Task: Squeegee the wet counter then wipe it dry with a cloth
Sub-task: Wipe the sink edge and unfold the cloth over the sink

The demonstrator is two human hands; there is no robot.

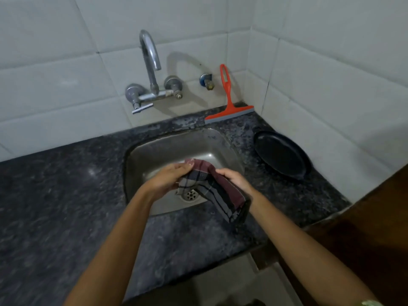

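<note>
Granite counter (66,195) dark, speckled; white tiled walls (55,74); both grips pinching cloth (212,188) over sink (167,146).

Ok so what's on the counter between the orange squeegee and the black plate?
Nothing: in the head view, only bare speckled counter, with pale patches, lies between the squeegee propped against the wall and the black plate.

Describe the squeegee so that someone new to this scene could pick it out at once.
Start at the steel sink set in the dark stone counter. Behind its far right corner, near where the tiled walls meet, the squeegee stands on its grey blade with its handle leaning on the wall. It is the only orange-red thing here.
</note>
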